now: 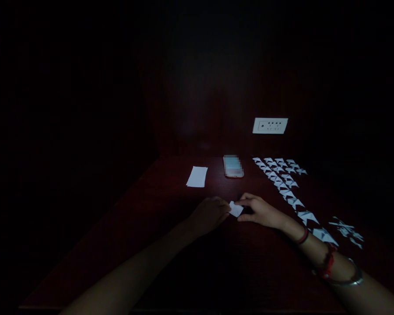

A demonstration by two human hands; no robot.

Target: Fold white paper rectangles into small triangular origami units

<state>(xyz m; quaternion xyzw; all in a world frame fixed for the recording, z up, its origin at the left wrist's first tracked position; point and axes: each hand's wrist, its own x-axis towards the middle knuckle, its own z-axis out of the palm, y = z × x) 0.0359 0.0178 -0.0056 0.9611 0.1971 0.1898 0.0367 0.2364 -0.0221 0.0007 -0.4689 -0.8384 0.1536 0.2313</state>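
A small folded piece of white paper (236, 209) is between my two hands, low over the dark red table. My left hand (212, 213) pinches its left edge, fingers pressed together. On the other side, my right hand (256, 211) has its index fingertip on the paper's upper right edge and its thumb just below, the fingers curved around it. Finer folds in the paper are too dim to make out. Bracelets circle my right wrist and forearm.
A stack of white paper (197, 176) lies at the back left, with a phone (233, 166) to its right. Rows of folded white paper pieces (284, 190) run down the right side, near a pile of paper strips (346, 230). A socket panel (270, 125) is on the wall.
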